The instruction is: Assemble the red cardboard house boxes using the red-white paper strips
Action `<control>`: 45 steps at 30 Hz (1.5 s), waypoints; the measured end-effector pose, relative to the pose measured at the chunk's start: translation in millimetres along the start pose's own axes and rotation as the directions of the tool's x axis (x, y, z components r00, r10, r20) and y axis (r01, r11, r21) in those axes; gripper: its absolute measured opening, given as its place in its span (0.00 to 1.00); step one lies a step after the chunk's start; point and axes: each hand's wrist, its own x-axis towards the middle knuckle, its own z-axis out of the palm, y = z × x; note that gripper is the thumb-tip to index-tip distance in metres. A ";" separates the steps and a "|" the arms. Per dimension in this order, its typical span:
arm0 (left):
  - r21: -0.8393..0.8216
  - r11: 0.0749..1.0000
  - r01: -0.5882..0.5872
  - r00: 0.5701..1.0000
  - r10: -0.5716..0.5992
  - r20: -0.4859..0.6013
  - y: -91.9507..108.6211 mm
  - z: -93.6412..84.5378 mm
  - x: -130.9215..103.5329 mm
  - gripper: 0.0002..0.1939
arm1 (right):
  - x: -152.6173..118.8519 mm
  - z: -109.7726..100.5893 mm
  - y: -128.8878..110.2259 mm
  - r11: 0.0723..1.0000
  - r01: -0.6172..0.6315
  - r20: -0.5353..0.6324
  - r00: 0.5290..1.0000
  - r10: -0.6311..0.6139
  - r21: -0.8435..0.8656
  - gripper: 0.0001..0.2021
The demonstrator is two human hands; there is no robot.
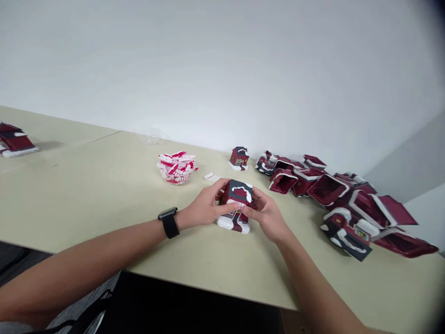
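Between my two hands stands a small dark-red house [239, 191] with a grey roof and white snow-like trim, upright on the table. My left hand [205, 204] grips its left side, fingers behind and thumb across the front. On the other side my right hand [267, 211] is wrapped round the house, its thumb pressed to the front near the left thumb. Both thumbs meet above the door; whether something small lies under them, I cannot make out. Just behind the hands lies a small white strip [208, 176] beside a pale flat piece.
A clear bowl of red-and-white pieces [176, 168] stands left of my hands. One similar house [239, 158] is behind; another house [16, 140] sits far left. Many hollow red houses [327, 189] are heaped at right. A clear round lid [150, 138] lies near the wall.
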 end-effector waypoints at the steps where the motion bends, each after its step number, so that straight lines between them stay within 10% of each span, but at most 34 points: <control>1: 0.037 0.999 -0.006 1.000 0.006 0.011 1.6 -1.7 0.5 0.26 | -0.1 0.1 -0.7 1.000 0.010 -0.009 1.000 -0.010 -0.016 0.21; 8: 0.106 0.994 0.035 0.999 -0.038 0.033 10.5 -18.7 -24.3 0.30 | -5.0 3.5 -7.5 0.995 -0.044 0.147 0.987 0.057 -0.091 0.24; 16: 0.237 0.938 0.252 0.904 -0.141 -0.403 20.8 -84.3 -127.8 0.30 | -7.8 -4.9 -3.6 0.986 -0.102 0.005 0.995 0.103 -0.133 0.24; 20: 0.285 0.838 0.465 0.708 -0.159 -0.688 20.5 -182.3 -177.6 0.35 | -7.6 3.6 -8.6 0.974 -0.130 -0.001 0.991 0.132 -0.188 0.24; 25: 0.173 0.514 0.840 0.214 -0.021 -0.977 24.5 -316.6 -239.4 0.45 | -8.6 10.1 -10.8 0.966 -0.157 -0.068 0.987 0.145 -0.207 0.25; 27: 0.127 0.436 0.891 0.140 0.003 -0.990 26.2 -343.2 -255.6 0.44 | -7.8 7.4 -7.9 0.960 -0.170 -0.065 0.985 0.159 -0.225 0.25; 31: 0.189 0.448 0.874 0.203 0.015 -0.979 22.7 -342.1 -256.9 0.40 | -4.2 0.9 -1.4 0.953 -0.166 -0.042 0.986 0.161 -0.252 0.26; 37: 0.396 0.476 0.785 0.430 0.040 -0.902 17.4 -280.7 -190.6 0.36 | -2.8 5.4 -3.0 0.957 -0.163 -0.036 0.987 0.158 -0.241 0.26; 45: 0.770 0.627 0.115 0.862 0.322 -0.391 44.3 -102.6 -9.9 0.25 | -0.2 12.3 -7.0 0.966 -0.143 -0.143 0.983 0.114 -0.214 0.22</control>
